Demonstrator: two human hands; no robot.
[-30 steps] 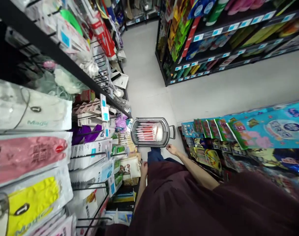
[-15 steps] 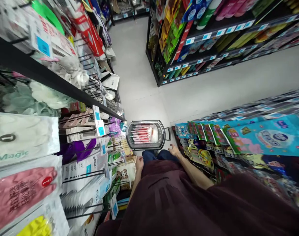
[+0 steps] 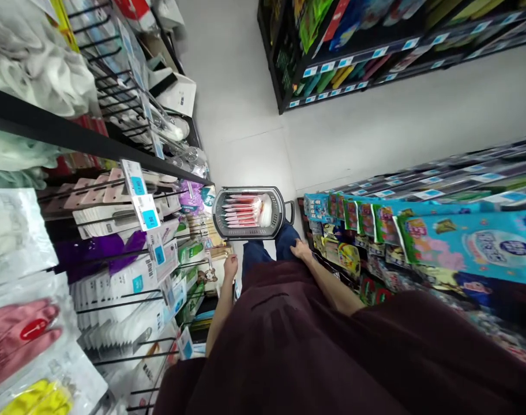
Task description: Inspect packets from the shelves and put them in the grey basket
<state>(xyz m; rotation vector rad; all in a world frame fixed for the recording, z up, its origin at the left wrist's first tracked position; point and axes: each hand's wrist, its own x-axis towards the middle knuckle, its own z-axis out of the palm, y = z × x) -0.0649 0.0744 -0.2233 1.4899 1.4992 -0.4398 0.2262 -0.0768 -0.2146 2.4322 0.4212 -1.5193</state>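
Beyond the curled left hand (image 3: 230, 267) and half-curled right hand (image 3: 301, 251), any hold unclear, slim red-and-white plastic packets (image 3: 240, 214) are apparently kept together by an oblong grey plastic basket (image 3: 248, 236).

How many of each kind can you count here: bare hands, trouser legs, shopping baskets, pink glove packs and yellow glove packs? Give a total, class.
Bare hands: 2 (left hand, right hand)
Blue trouser legs: 2
Grey basket: 1
Pink glove pack: 1
Yellow glove pack: 1
Total: 7
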